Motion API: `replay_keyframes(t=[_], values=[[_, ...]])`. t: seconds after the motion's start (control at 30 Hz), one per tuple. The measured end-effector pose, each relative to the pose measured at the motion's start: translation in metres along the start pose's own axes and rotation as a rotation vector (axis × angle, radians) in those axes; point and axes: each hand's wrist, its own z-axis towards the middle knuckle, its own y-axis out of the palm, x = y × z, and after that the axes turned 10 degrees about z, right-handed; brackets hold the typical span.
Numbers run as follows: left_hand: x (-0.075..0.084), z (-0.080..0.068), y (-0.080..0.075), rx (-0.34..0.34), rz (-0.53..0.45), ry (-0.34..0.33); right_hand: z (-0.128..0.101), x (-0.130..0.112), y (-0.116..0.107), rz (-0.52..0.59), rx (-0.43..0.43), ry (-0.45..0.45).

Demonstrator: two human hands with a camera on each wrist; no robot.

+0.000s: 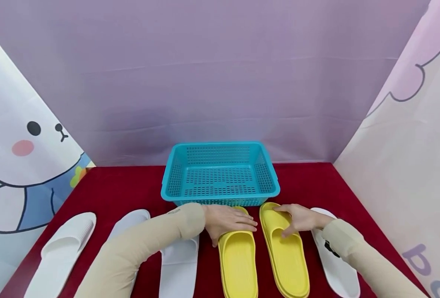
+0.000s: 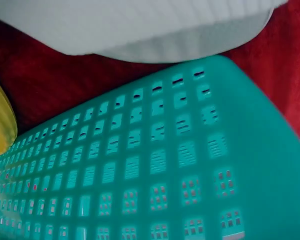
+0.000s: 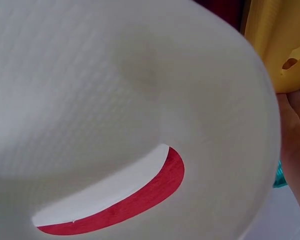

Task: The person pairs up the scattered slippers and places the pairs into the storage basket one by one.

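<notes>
White disposable slippers (image 1: 61, 252) lie along the near edge of the red tabletop (image 1: 123, 186), left of two yellow slides. Left hand (image 1: 229, 223) lies flat, fingers straight, over the toe strap of the left yellow slide (image 1: 238, 260). Right hand (image 1: 298, 219) rests on the toe strap of the right yellow slide (image 1: 287, 256), fingers loosely bent. Both slides run lengthwise from the near edge toward the teal basket (image 1: 220, 171), which stands just beyond their toes.

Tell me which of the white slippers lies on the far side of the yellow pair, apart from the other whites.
The white slipper at the right edge, beside the right hand; the other three whites lie left of the yellow slippers.
</notes>
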Motion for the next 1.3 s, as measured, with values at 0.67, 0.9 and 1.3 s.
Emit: replay_keyframes(t=[0.67, 0.9, 1.3], values=[[0.001, -0.003, 0.004, 0.080, -0.001, 0.026, 0.003, 0.001, 0.001, -0.014, -0.008, -0.009], [0.005, -0.007, 0.007, 0.142, -0.050, 0.013, 0.003, 0.005, 0.000, -0.042, -0.003, -0.053], [0.014, -0.016, 0.008, 0.154, 0.001, -0.082, -0.011, 0.009, -0.010, -0.040, 0.043, -0.021]])
